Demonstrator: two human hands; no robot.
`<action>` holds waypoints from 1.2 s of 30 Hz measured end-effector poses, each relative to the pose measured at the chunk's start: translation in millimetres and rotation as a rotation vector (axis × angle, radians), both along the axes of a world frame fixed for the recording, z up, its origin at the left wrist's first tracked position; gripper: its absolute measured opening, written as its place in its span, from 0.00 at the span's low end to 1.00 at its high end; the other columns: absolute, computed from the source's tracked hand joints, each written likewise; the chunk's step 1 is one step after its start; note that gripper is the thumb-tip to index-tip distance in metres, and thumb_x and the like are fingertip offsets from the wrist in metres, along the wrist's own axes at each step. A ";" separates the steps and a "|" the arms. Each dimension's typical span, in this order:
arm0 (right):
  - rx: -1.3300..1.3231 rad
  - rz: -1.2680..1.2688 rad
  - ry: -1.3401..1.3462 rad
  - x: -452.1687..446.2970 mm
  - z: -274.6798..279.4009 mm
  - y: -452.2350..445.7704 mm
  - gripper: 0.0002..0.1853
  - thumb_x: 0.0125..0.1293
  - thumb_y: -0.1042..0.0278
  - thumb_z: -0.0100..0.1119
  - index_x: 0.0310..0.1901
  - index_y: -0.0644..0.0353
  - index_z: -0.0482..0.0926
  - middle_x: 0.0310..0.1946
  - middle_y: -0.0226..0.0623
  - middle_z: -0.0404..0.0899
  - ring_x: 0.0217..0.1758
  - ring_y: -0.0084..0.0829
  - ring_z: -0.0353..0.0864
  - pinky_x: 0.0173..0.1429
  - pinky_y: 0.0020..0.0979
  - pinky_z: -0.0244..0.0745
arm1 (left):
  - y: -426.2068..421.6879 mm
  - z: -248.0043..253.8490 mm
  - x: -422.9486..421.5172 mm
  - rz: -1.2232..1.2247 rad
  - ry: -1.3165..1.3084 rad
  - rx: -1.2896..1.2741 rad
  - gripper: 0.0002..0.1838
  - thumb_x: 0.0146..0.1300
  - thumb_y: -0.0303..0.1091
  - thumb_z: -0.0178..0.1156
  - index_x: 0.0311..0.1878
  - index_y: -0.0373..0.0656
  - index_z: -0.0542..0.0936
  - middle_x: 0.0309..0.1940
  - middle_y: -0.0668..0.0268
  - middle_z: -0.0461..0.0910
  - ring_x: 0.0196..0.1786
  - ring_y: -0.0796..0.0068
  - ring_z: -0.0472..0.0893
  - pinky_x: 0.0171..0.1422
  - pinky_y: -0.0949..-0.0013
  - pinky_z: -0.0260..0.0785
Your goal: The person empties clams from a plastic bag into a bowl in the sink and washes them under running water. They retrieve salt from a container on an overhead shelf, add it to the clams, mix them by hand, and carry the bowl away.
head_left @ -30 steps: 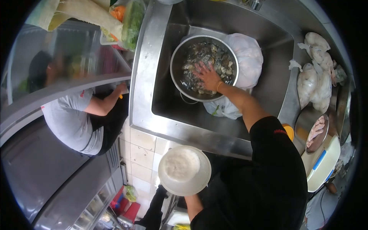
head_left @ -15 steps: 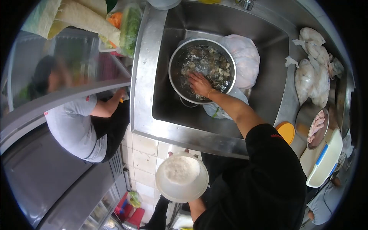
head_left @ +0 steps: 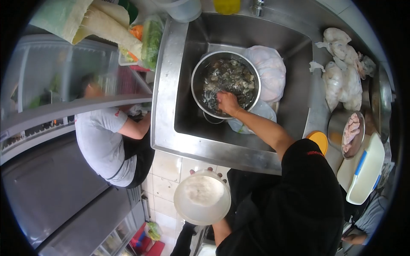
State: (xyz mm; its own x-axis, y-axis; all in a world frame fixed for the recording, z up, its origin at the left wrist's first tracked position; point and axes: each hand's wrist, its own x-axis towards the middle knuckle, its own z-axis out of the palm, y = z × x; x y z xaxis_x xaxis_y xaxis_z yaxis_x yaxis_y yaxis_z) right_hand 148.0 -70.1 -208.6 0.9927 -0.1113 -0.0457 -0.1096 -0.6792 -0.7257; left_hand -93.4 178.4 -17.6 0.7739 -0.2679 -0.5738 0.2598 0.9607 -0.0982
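In the steel sink stands a round metal pot [head_left: 194,83] of water with many small shellfish [head_left: 232,74] in it, probably clams. My right hand [head_left: 228,103] is in the pot at its near side, fingers bunched and curled among the shellfish; whether they grip any is hidden. My left hand [head_left: 209,169] supports a translucent plastic bowl [head_left: 205,216] from below, its fingertips showing past the far rim. White powder [head_left: 203,190] lies in the bowl. Beside the pot rest a full whitish plastic bag [head_left: 268,70] and a smaller clear bag [head_left: 260,116].
Whole plucked chickens [head_left: 341,83] lie on the right counter, near a metal dish of raw meat [head_left: 351,132], an orange lid [head_left: 318,141] and a white tray [head_left: 365,175]. At left a person in a grey shirt [head_left: 102,141] leans beside an open fridge door [head_left: 77,106]. Another person's hand [head_left: 354,239] shows lower right.
My right hand has shifted slightly within the pot, and its spread fingers have curled in. My left hand still holds the bowl. The view has shifted a little, and the grey-shirted person has moved.
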 end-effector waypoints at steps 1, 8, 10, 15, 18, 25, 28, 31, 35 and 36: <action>0.042 0.024 0.113 -6.9 22.9 -10.3 0.08 0.46 0.72 0.62 0.31 0.57 0.79 0.36 0.45 0.82 0.42 0.50 0.82 0.45 0.50 0.76 | -6.7 8.2 3.8 0.004 -0.056 -0.070 0.39 0.71 0.65 0.42 0.70 0.39 0.64 0.63 0.35 0.64 0.66 0.26 0.60 0.67 0.26 0.54; -0.002 -0.008 -0.345 -110.7 117.7 -96.7 0.11 0.45 0.74 0.64 0.34 0.60 0.81 0.32 0.42 0.82 0.39 0.47 0.82 0.44 0.42 0.76 | -4.1 14.1 18.3 -0.147 -0.316 -0.014 0.39 0.69 0.64 0.46 0.74 0.45 0.61 0.66 0.44 0.65 0.67 0.30 0.61 0.68 0.28 0.53; 0.073 -0.071 0.152 -149.6 152.6 -135.1 0.17 0.50 0.70 0.67 0.44 0.60 0.81 0.42 0.45 0.81 0.44 0.44 0.81 0.47 0.38 0.75 | -6.4 8.0 18.3 -0.125 -0.320 0.146 0.40 0.68 0.64 0.46 0.74 0.45 0.61 0.66 0.45 0.65 0.68 0.31 0.61 0.68 0.28 0.54; -0.594 -0.200 0.095 -276.0 219.7 -180.4 0.45 0.44 0.42 0.75 0.63 0.53 0.70 0.60 0.49 0.70 0.66 0.52 0.66 0.65 0.52 0.64 | -11.6 2.1 19.5 -0.067 -0.346 0.274 0.42 0.66 0.66 0.47 0.74 0.47 0.60 0.68 0.47 0.63 0.69 0.34 0.61 0.69 0.30 0.55; -0.710 -0.214 0.489 -315.6 251.4 -173.8 0.67 0.33 0.33 0.78 0.74 0.51 0.53 0.72 0.54 0.52 0.75 0.58 0.52 0.72 0.57 0.57 | -12.5 -3.6 21.6 -0.025 -0.368 0.287 0.43 0.65 0.66 0.48 0.75 0.47 0.60 0.69 0.47 0.62 0.70 0.36 0.62 0.70 0.31 0.56; -0.607 -0.155 0.238 -360.0 188.0 -209.3 0.73 0.25 0.30 0.78 0.75 0.54 0.51 0.73 0.55 0.50 0.75 0.59 0.52 0.72 0.59 0.57 | -15.2 -17.6 23.1 0.047 -0.438 0.261 0.45 0.62 0.68 0.49 0.75 0.49 0.59 0.72 0.50 0.61 0.71 0.40 0.62 0.71 0.33 0.58; -0.596 -0.254 0.364 -345.9 210.4 -198.8 0.72 0.27 0.32 0.79 0.74 0.57 0.52 0.71 0.58 0.55 0.75 0.58 0.53 0.75 0.54 0.53 | -21.0 -37.8 14.6 0.071 -0.474 0.203 0.46 0.60 0.69 0.49 0.76 0.50 0.59 0.73 0.51 0.60 0.72 0.42 0.63 0.72 0.34 0.58; -0.417 -0.260 0.149 -318.2 240.9 -179.6 0.68 0.30 0.34 0.79 0.73 0.57 0.56 0.69 0.57 0.58 0.74 0.58 0.55 0.74 0.54 0.55 | -41.5 37.1 22.2 0.009 -0.525 0.239 0.42 0.62 0.65 0.49 0.73 0.49 0.63 0.72 0.55 0.63 0.72 0.48 0.64 0.74 0.37 0.57; -0.024 0.222 -0.312 -259.4 324.9 -129.0 0.59 0.37 0.37 0.78 0.70 0.58 0.64 0.69 0.57 0.59 0.72 0.58 0.59 0.73 0.54 0.56 | -53.6 49.1 23.7 -0.198 -0.597 0.260 0.40 0.58 0.60 0.49 0.71 0.47 0.66 0.70 0.55 0.66 0.71 0.50 0.66 0.75 0.40 0.57; -0.001 0.334 -0.371 -247.7 353.5 -106.4 0.57 0.38 0.38 0.78 0.70 0.56 0.66 0.69 0.57 0.58 0.71 0.59 0.60 0.73 0.54 0.56 | -59.2 50.4 28.3 -0.221 -0.551 0.253 0.40 0.57 0.59 0.49 0.71 0.46 0.66 0.70 0.55 0.67 0.71 0.50 0.67 0.74 0.41 0.58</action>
